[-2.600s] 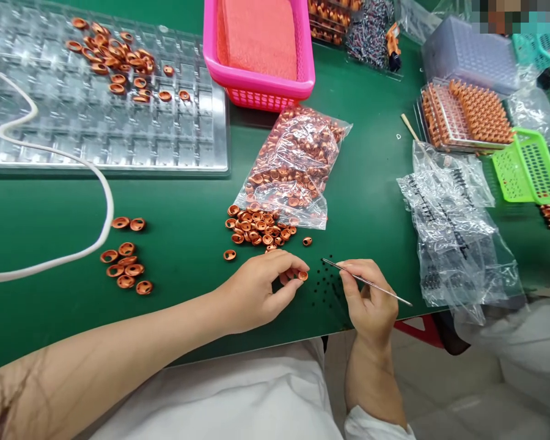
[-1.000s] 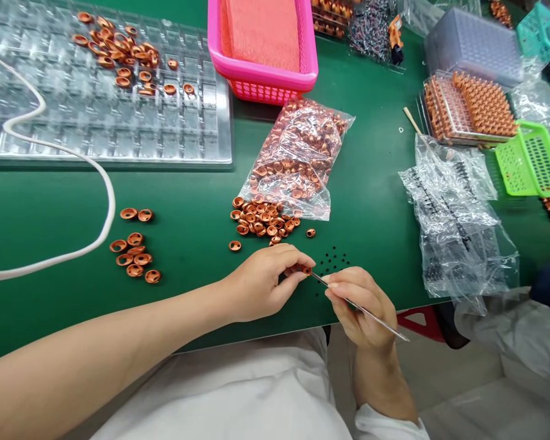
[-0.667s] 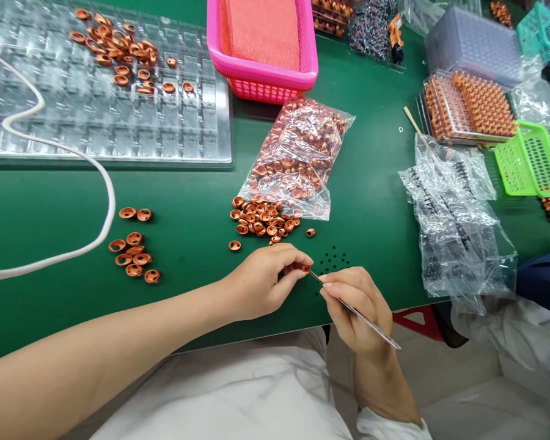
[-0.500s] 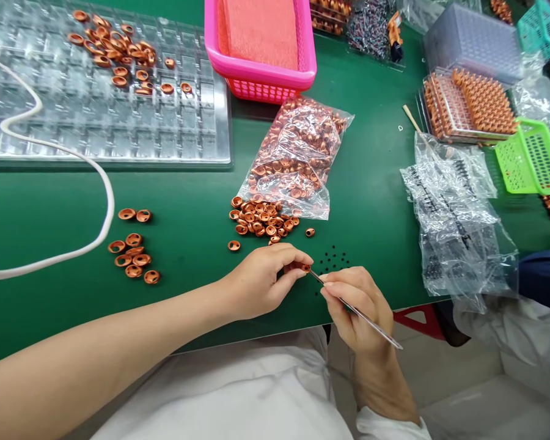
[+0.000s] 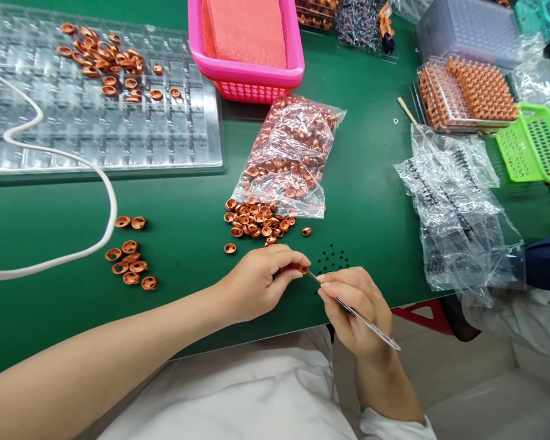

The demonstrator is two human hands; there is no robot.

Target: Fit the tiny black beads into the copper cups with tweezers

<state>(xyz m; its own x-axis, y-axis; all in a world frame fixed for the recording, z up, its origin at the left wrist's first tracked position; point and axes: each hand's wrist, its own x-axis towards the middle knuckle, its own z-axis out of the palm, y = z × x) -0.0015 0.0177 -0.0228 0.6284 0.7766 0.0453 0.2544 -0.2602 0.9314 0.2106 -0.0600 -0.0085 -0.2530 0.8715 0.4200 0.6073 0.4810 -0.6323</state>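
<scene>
Between thumb and fingers my left hand [image 5: 261, 281] pinches a small copper-coloured cup-shaped part [image 5: 303, 269], mostly covered by the fingertips. My right hand [image 5: 360, 308] is closed like a pen grip round a thin metal tool, perhaps tweezers [image 5: 371, 326]. The tool's tip meets the held part; exactly what it touches there is too small to make out. Tiny black pieces [image 5: 332, 256] lie scattered on the green table just beyond the tool. A heap of matching copper parts [image 5: 256, 219] sits past my left hand, spilling from a clear plastic bag [image 5: 293, 146] full of them.
Several copper parts [image 5: 131, 260] lie to the left, near a white cable [image 5: 112, 201]. Behind stand a clear blister tray [image 5: 165, 137] with more parts and a pink basket [image 5: 252, 73]. To the right are plastic bags [image 5: 462, 220], a green basket [image 5: 513, 150] and another person's dark sleeve [image 5: 547, 266].
The view has shifted slightly, so the things on the table appear a little displaced. Both hands keep the same grip, with the tool's tip still at the copper part.
</scene>
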